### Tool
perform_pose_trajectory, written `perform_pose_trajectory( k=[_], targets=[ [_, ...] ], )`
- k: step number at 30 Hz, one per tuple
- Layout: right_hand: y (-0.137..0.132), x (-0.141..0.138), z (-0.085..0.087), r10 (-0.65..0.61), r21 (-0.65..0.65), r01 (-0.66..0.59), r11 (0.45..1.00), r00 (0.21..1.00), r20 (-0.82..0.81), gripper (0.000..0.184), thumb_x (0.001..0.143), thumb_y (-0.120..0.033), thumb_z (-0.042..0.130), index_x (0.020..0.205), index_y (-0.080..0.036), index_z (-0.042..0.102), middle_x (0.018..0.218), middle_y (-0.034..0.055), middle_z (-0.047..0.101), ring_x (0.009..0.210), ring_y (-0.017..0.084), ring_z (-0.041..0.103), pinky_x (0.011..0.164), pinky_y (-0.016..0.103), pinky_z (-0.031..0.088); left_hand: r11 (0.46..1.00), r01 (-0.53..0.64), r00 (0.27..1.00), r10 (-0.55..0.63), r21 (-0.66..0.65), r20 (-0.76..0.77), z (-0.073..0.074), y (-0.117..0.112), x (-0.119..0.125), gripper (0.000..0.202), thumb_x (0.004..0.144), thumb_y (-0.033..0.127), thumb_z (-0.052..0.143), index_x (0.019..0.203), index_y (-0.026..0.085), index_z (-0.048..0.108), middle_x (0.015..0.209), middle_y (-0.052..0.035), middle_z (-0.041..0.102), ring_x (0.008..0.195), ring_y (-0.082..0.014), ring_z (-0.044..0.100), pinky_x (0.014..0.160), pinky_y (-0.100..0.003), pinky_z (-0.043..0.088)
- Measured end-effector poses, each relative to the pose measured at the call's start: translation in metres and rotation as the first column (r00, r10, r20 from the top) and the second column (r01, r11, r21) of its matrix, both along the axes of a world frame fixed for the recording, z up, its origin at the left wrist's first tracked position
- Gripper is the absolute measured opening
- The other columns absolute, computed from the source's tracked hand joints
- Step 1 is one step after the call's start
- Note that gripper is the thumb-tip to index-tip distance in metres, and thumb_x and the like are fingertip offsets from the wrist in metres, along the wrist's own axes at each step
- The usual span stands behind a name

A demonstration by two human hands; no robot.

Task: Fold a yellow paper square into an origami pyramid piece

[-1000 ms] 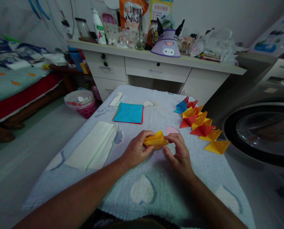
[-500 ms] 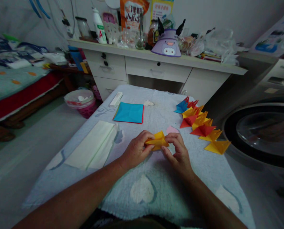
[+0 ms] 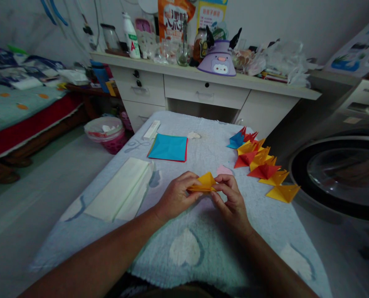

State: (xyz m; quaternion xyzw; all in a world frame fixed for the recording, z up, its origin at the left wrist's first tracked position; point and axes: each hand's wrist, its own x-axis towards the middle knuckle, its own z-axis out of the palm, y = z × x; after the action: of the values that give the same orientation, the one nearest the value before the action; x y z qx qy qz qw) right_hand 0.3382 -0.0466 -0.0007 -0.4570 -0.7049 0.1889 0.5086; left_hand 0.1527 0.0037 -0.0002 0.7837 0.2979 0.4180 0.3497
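Both my hands pinch a folded yellow paper piece [image 3: 204, 183] just above the light blue cloth-covered table [image 3: 203, 244]. My left hand [image 3: 176, 196] grips its left side with fingers curled. My right hand [image 3: 231, 199] grips its right edge, thumb and fingers pressed together. A row of finished folded pieces [image 3: 262, 165] in blue, red, orange and yellow lies to the right. A stack of square paper with a blue top sheet [image 3: 168, 147] lies further back.
A folded white cloth [image 3: 122, 192] lies at the table's left. A small white box [image 3: 151, 129] and a white crumpled bit [image 3: 193, 135] sit near the far edge. A cluttered white desk [image 3: 203, 82] stands behind, a washing machine drum [image 3: 339, 174] at right, a pink basin [image 3: 105, 132] on the floor.
The yellow piece has been pressed flatter and narrower between my hands; my fingers have closed in on it. The view has shifted slightly.
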Motion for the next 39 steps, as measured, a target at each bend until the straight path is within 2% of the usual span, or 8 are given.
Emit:
perform_pose_trajectory(
  k=[3, 8, 15, 23, 30, 37, 39],
  targets=[
    [0.0002, 0.0000, 0.0000, 0.001, 0.008, -0.001, 1.000, 1.000, -0.005, 0.017, 0.087, -0.014, 0.059, 0.098, -0.027, 0.063, 0.107, 0.0055, 0.049, 0.104, 0.021, 0.051, 0.087, 0.040, 0.046, 1.000, -0.007, 1.000, 0.007, -0.013, 0.016, -0.0002, 0.0006, -0.0004, 0.011, 0.077, 0.007, 0.067, 0.080, 0.017, 0.064, 0.091, -0.0020, 0.060, 0.083, -0.0121, 0.061, 0.071, -0.022, 0.048],
    [-0.0007, 0.0001, -0.0002, 0.010, 0.003, -0.010, 1.000, 1.000, -0.009, 0.019, 0.087, -0.014, 0.059, 0.099, -0.028, 0.064, 0.107, 0.0055, 0.049, 0.104, 0.021, 0.051, 0.087, 0.040, 0.046, 1.000, 0.016, 1.000, -0.016, -0.011, -0.019, 0.0020, 0.0007, 0.0001, 0.017, 0.077, 0.006, 0.066, 0.088, 0.019, 0.069, 0.091, -0.0017, 0.061, 0.085, -0.0129, 0.061, 0.073, -0.023, 0.049],
    [-0.0011, -0.0005, -0.0003, 0.030, -0.004, -0.030, 1.000, 0.999, -0.020, 0.023, 0.087, -0.013, 0.059, 0.102, -0.030, 0.064, 0.108, 0.0048, 0.048, 0.104, 0.021, 0.051, 0.089, 0.041, 0.045, 0.999, 0.012, 1.000, -0.012, -0.031, 0.006, 0.0016, 0.0015, 0.0010, 0.021, 0.076, 0.004, 0.066, 0.088, 0.019, 0.072, 0.089, -0.0015, 0.062, 0.082, -0.0125, 0.062, 0.071, -0.022, 0.049],
    [-0.0012, -0.0018, 0.0029, 0.042, -0.033, -0.042, 0.999, 0.999, -0.007, 0.021, 0.087, -0.017, 0.060, 0.104, -0.029, 0.065, 0.110, 0.0057, 0.049, 0.107, 0.022, 0.051, 0.091, 0.042, 0.045, 0.999, 0.025, 1.000, -0.025, -0.042, 0.013, 0.0016, 0.0017, -0.0001, 0.022, 0.075, 0.002, 0.063, 0.085, 0.019, 0.072, 0.086, -0.0006, 0.063, 0.080, -0.0110, 0.062, 0.069, -0.020, 0.048],
    [-0.0017, -0.0012, 0.0007, 0.036, -0.019, -0.035, 0.999, 0.999, 0.023, 0.016, 0.084, -0.018, 0.062, 0.096, -0.027, 0.067, 0.110, 0.0058, 0.049, 0.106, 0.023, 0.051, 0.088, 0.041, 0.046, 1.000, 0.023, 0.998, -0.023, 0.007, -0.062, -0.0010, 0.0011, -0.0010, 0.026, 0.073, 0.001, 0.060, 0.086, 0.021, 0.072, 0.091, -0.0016, 0.064, 0.084, -0.0135, 0.062, 0.074, -0.024, 0.049],
    [-0.0026, -0.0008, 0.0018, 0.043, -0.002, -0.043, 0.999, 0.997, 0.059, 0.015, 0.086, -0.017, 0.059, 0.096, -0.027, 0.066, 0.110, 0.0060, 0.049, 0.105, 0.023, 0.051, 0.087, 0.042, 0.045, 1.000, 0.019, 0.996, -0.018, 0.017, -0.085, -0.0001, 0.0008, -0.0005, 0.023, 0.074, 0.005, 0.062, 0.086, 0.020, 0.072, 0.090, -0.0022, 0.064, 0.082, -0.0141, 0.062, 0.073, -0.024, 0.049],
    [-0.0034, -0.0006, 0.0038, 0.042, -0.010, -0.041, 0.999, 0.998, 0.049, 0.017, 0.086, -0.019, 0.060, 0.101, -0.027, 0.063, 0.111, 0.0061, 0.049, 0.107, 0.023, 0.050, 0.090, 0.042, 0.044, 1.000, 0.024, 0.997, -0.023, 0.006, -0.068, 0.0013, 0.0012, -0.0008, 0.023, 0.073, 0.003, 0.062, 0.085, 0.020, 0.072, 0.088, -0.0018, 0.064, 0.082, -0.0136, 0.063, 0.072, -0.024, 0.049]
  ],
)
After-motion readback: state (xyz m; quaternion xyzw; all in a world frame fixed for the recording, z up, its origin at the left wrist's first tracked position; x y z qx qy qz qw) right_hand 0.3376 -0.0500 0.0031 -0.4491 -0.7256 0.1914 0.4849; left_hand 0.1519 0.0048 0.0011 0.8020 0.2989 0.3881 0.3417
